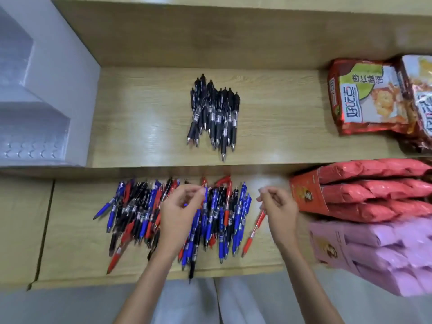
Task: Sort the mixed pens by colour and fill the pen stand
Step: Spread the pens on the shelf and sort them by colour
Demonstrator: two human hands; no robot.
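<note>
Shop: wooden shelves stocked with snack packets, boxed goods, bulk pens.

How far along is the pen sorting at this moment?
Done: a black pen pile lies sorted on the upper shelf. In hand: the right hand holds a red pen; the left hand seems to pinch a blue pen. Left: the mixed pile is large, and the white pen stand looks unfilled.

Pen heap behind mixed pile; stand left.
</note>
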